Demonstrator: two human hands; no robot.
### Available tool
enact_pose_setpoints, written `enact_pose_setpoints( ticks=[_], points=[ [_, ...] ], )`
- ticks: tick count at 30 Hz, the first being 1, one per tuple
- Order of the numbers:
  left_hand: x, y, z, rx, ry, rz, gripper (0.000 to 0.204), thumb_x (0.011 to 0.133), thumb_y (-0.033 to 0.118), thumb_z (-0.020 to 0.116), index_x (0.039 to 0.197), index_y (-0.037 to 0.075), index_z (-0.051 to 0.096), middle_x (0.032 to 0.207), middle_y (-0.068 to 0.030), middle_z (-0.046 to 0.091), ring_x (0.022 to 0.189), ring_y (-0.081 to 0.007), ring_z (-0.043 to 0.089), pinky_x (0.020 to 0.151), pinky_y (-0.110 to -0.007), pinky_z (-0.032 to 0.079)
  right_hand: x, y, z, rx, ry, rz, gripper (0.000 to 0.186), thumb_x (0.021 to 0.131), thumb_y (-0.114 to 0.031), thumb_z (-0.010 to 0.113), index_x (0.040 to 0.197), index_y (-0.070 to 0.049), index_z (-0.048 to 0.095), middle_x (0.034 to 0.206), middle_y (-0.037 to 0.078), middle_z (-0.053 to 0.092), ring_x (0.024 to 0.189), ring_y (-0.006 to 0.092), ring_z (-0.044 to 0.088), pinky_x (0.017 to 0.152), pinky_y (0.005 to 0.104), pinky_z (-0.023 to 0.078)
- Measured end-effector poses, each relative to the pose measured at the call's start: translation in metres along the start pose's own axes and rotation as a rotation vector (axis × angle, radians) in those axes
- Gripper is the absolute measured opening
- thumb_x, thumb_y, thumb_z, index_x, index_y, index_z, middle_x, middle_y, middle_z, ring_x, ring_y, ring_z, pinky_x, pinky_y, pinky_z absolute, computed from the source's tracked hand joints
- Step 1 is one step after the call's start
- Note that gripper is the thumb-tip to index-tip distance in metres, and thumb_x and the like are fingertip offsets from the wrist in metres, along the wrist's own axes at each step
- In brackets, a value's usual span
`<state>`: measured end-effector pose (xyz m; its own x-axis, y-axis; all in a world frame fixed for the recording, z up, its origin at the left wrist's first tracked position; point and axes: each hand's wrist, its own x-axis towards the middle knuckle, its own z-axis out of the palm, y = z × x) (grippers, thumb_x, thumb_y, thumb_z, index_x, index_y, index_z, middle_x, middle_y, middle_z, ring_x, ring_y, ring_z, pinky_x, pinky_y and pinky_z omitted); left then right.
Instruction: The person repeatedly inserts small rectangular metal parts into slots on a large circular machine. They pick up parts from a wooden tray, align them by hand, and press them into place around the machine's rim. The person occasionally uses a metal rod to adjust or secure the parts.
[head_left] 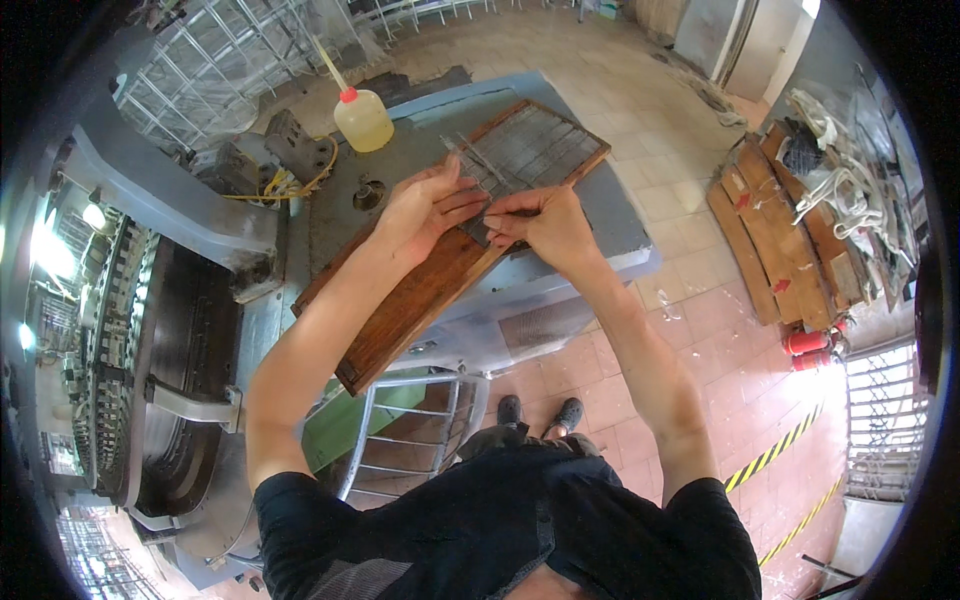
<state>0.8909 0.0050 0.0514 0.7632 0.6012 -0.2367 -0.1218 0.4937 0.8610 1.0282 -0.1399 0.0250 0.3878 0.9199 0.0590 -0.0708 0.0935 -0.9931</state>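
Note:
A long wooden tray (400, 310) lies diagonally on the blue-grey machine top (620, 225); thin grey metal pieces (540, 140) lie in rows in its far section. My left hand (425, 210) is over the tray, fingers curved and thumb raised beside a few thin upright metal pieces, which it seems to hold; its grip is unclear. My right hand (540, 220) is just right of it, thumb and fingertips pinched low over the metal pieces. Whatever is between those fingertips is too small to name.
A yellowish bottle (362, 125) with a long spout stands behind my hands. Machinery (110, 350) fills the left, with a metal rail frame (410, 430) below. Leaning wooden boards (760, 230), red cylinders (810, 345) and striped floor tape (770, 450) are to the right. Metal racks (210, 70) stand behind.

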Motion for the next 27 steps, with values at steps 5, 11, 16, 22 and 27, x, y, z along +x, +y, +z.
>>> enact_pose_setpoints(
  ticks=[5, 11, 16, 22, 27],
  points=[
    [0.012, -0.002, 0.008, -0.213, -0.17, -0.092, 0.039, 0.099, 0.031, 0.063, 0.122, 0.001, 0.054, 0.124, -0.0181, 0.063, 0.125, -0.0337, 0.058, 0.108, -0.051, 0.047, -0.005, 0.0, 0.012, -0.286, 0.007, -0.142, 0.01, 0.088, 0.002, 0.072, 0.096, 0.007, 0.075, 0.08, 0.013, 0.075, 0.071, 0.0163, 0.072, 0.067, 0.0277, 0.06],
    [0.002, -0.01, 0.018, -0.181, -0.162, -0.081, 0.024, 0.104, 0.024, 0.055, 0.114, 0.003, 0.055, 0.116, -0.0174, 0.067, 0.121, -0.0364, 0.061, 0.108, -0.052, 0.047, -0.011, 0.002, 0.02, -0.407, 0.021, -0.306, 0.013, 0.083, 0.002, 0.075, 0.095, 0.002, 0.077, 0.074, 0.014, 0.073, 0.069, 0.0201, 0.072, 0.065, 0.0304, 0.057],
    [-0.011, -0.006, 0.009, -0.289, -0.078, 0.024, 0.022, 0.105, 0.02, 0.051, 0.111, 0.0, 0.056, 0.121, -0.018, 0.064, 0.128, -0.036, 0.057, 0.111, -0.052, 0.045, -0.015, 0.003, 0.023, -0.543, -0.001, -0.462, 0.016, 0.083, 0.004, 0.074, 0.099, 0.002, 0.075, 0.094, 0.015, 0.075, 0.078, 0.0157, 0.073, 0.068, 0.0293, 0.059],
    [-0.031, 0.013, -0.019, -0.35, 0.051, 0.266, 0.018, 0.107, 0.014, 0.046, 0.106, -0.002, 0.054, 0.116, -0.0197, 0.065, 0.126, -0.0392, 0.058, 0.109, -0.053, 0.048, -0.02, 0.013, 0.035, -0.368, 0.076, -0.463, 0.026, 0.086, 0.007, 0.071, 0.111, 0.002, 0.072, 0.124, 0.016, 0.069, 0.085, 0.0164, 0.073, 0.075, 0.0284, 0.061],
    [-0.044, 0.004, -0.036, 0.107, 0.132, 0.403, 0.014, 0.105, 0.01, 0.052, 0.108, -0.004, 0.056, 0.104, -0.0205, 0.068, 0.108, -0.0375, 0.069, 0.095, -0.049, 0.058, -0.023, 0.01, 0.039, -0.242, 0.123, -0.351, 0.043, 0.088, 0.008, 0.068, 0.131, 0.004, 0.062, 0.127, 0.013, 0.068, 0.091, 0.0156, 0.073, 0.078, 0.0269, 0.062]
  ],
)
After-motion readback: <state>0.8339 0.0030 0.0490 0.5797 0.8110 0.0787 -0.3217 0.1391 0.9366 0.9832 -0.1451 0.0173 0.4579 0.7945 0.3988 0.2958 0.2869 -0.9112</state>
